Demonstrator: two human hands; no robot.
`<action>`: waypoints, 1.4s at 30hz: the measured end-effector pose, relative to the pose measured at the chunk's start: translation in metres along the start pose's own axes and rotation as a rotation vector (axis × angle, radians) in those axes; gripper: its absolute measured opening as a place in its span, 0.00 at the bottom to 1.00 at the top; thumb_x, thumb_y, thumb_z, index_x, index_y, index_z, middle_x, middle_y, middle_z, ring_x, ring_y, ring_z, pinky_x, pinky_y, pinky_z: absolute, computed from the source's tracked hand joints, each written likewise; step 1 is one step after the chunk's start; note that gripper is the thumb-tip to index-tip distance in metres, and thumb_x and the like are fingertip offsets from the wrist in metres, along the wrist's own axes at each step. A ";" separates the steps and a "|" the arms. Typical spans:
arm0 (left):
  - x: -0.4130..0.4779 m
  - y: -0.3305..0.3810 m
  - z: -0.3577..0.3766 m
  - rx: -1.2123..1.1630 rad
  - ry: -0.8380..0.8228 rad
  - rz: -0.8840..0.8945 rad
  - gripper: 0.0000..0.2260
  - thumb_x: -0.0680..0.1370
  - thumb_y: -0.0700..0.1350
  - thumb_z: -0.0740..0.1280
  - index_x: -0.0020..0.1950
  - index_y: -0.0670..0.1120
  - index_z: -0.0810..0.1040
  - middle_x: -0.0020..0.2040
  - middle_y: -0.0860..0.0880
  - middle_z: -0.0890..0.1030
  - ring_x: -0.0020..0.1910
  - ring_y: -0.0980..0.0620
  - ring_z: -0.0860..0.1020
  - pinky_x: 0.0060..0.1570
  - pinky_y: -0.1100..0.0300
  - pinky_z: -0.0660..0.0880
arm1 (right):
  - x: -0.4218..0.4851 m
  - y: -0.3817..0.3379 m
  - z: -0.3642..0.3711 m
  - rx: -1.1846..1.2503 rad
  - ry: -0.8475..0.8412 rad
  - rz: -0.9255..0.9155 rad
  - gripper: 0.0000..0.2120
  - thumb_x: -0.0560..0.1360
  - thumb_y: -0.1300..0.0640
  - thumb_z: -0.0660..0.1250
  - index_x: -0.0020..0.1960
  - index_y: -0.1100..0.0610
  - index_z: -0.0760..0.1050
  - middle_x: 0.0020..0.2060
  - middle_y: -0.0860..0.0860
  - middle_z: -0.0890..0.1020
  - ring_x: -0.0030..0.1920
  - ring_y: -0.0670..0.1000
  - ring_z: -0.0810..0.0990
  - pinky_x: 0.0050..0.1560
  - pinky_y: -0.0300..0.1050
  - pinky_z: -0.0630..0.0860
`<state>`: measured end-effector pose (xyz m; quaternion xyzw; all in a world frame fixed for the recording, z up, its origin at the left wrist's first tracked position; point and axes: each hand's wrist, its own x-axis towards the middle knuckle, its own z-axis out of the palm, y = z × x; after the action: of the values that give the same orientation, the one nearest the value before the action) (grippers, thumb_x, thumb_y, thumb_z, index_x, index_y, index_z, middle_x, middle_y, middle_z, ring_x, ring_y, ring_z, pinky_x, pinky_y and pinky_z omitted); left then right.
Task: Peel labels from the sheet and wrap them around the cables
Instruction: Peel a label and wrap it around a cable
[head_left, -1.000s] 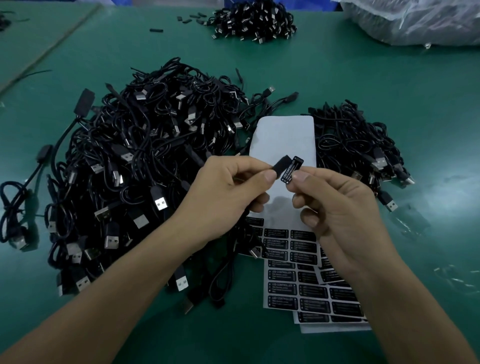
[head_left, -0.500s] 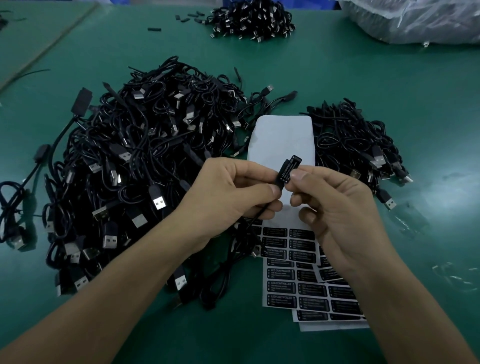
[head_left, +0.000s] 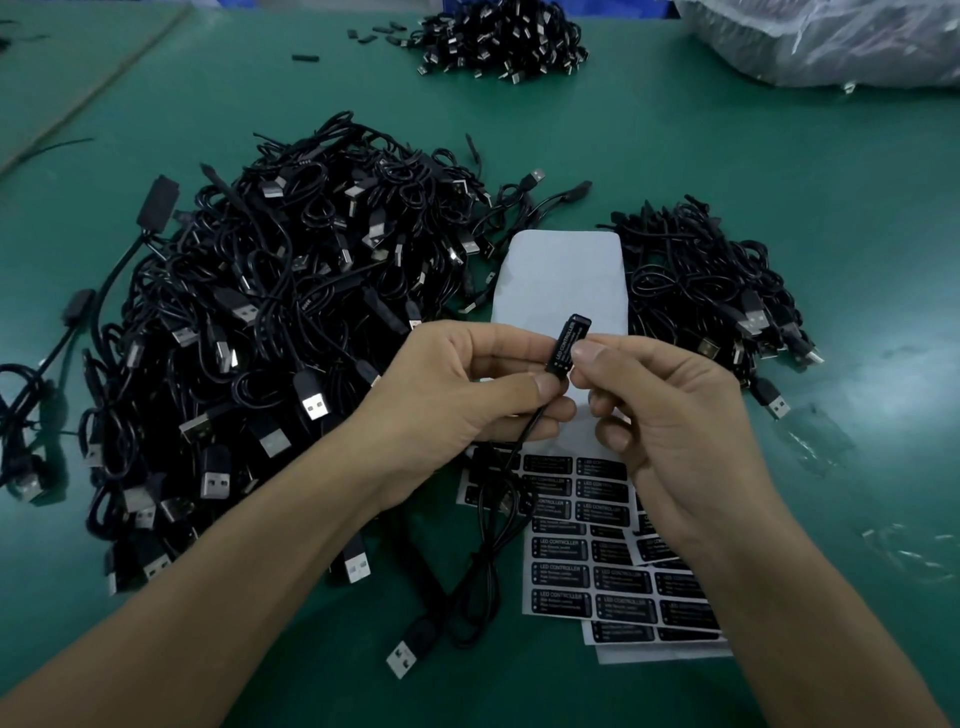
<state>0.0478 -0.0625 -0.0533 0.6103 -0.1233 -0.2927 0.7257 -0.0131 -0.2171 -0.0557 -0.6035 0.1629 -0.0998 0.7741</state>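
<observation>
Cable (head_left: 500, 483) first: you hold one black lead up over the middle of the green table (head_left: 779, 156). The small black block (head_left: 577, 323) at its top end is tilted, upper end to the right. A black label (head_left: 563, 352) with white print lies along the block's face.

Your left hand (head_left: 467, 395) pinches the block's lower end between thumb and forefinger, where the lead comes out. Its other fingers are curled underneath.

Your right hand (head_left: 670, 415) pinches the block from the right, thumb tip pressed on the label's edge. The forefinger is behind the block and the remaining fingers are folded into the palm.

From your left hand the lead hangs down, loops on the table and ends in a plug (head_left: 402, 659) near you.

The label sheet (head_left: 566, 275) lies flat below your hands. Its far part is bare white backing, and rows of black labels fill the near part. More rows poke out beneath it at the near right.

A big heap of cables (head_left: 291, 338) lies just left of the sheet, and a smaller heap (head_left: 701, 291) touches its right edge. A third pile (head_left: 498, 36) lies at the far edge, with a clear plastic bag (head_left: 831, 41) in the far right corner.
</observation>
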 end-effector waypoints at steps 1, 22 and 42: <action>0.000 0.000 0.000 -0.003 -0.001 -0.002 0.15 0.68 0.40 0.73 0.54 0.39 0.83 0.44 0.42 0.86 0.43 0.48 0.87 0.41 0.62 0.82 | 0.000 0.000 0.000 -0.003 0.006 0.000 0.11 0.59 0.49 0.76 0.38 0.54 0.86 0.33 0.52 0.80 0.31 0.44 0.72 0.26 0.34 0.67; 0.001 -0.002 0.000 -0.047 -0.002 -0.025 0.12 0.69 0.38 0.73 0.52 0.39 0.84 0.43 0.42 0.86 0.42 0.47 0.86 0.42 0.60 0.82 | -0.001 0.011 0.006 -0.153 0.093 -0.236 0.08 0.72 0.63 0.76 0.37 0.52 0.85 0.26 0.45 0.81 0.25 0.41 0.75 0.30 0.31 0.71; 0.002 -0.008 -0.002 -0.036 -0.031 0.005 0.12 0.69 0.39 0.73 0.52 0.38 0.83 0.42 0.41 0.85 0.41 0.48 0.86 0.42 0.60 0.82 | -0.002 0.012 0.002 -0.201 0.114 -0.307 0.13 0.69 0.62 0.79 0.47 0.53 0.78 0.30 0.48 0.83 0.26 0.43 0.78 0.30 0.34 0.73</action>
<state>0.0485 -0.0631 -0.0614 0.5921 -0.1308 -0.3023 0.7355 -0.0147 -0.2119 -0.0664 -0.6890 0.1216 -0.2342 0.6750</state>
